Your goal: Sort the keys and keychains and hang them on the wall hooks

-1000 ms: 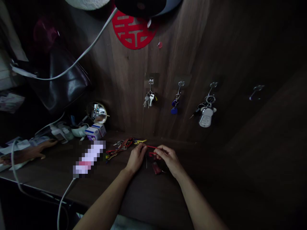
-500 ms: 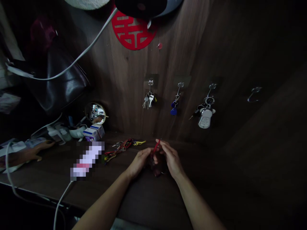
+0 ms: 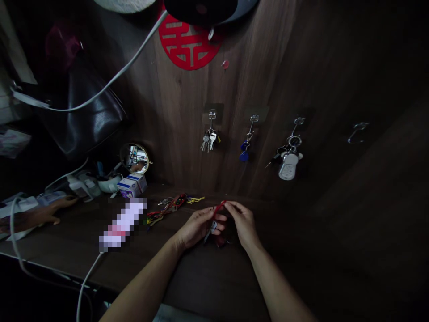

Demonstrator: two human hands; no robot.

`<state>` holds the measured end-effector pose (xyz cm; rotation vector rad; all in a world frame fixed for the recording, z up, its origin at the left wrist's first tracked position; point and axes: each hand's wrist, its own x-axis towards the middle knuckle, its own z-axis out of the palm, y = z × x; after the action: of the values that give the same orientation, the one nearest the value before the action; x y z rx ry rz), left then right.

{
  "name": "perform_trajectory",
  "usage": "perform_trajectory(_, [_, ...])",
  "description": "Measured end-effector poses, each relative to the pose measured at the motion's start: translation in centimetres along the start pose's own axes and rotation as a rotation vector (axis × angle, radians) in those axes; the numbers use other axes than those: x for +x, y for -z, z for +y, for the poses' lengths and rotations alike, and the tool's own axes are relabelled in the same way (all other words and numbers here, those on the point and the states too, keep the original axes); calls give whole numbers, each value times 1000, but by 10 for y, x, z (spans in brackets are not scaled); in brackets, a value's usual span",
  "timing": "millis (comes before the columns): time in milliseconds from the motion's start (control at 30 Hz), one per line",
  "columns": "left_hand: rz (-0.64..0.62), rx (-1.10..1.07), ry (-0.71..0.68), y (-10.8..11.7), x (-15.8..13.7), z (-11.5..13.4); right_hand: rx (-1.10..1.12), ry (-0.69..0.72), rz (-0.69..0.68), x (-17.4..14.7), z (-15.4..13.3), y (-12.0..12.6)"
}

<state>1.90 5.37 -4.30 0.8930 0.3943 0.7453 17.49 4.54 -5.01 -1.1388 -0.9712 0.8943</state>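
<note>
Slanting up from pinching left hand (image 3: 196, 227) to pinching right hand (image 3: 244, 221), a thin red cord (image 3: 219, 207) runs — a silvery metal key (image 3: 213, 226) just below.

Covered Ends, Clipped Edges

The left hand (image 3: 195, 227) and right hand (image 3: 241, 220) cover both ends of the red cord (image 3: 219, 207), so its full length cannot be told. The silver keys (image 3: 213, 226) beneath are too dim to count, and the dark red fob (image 3: 220, 241) blurs into shadow. Pixelation masks the phone (image 3: 123, 224). Within the tangled key bunch (image 3: 172, 207), single pieces are too small to sort out. The top edge cuts off a dark object (image 3: 201, 10), which hides part of the red round cut-out (image 3: 190, 63); both forearms (image 3: 147, 277) leave at the bottom.
</note>
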Motion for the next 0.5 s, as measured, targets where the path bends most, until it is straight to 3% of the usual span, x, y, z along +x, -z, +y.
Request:
perform_trajectory(167, [147,109,-86,7,7,-6,176,-74,-1,0,-5,1])
perform_trajectory(333, [330,316,-240,16,13,-7,360,-151,-153,-4,-15,0])
perform_trajectory(500, [337,459,-188,19,11,-5,475,-114,-114,-4,-25,7])
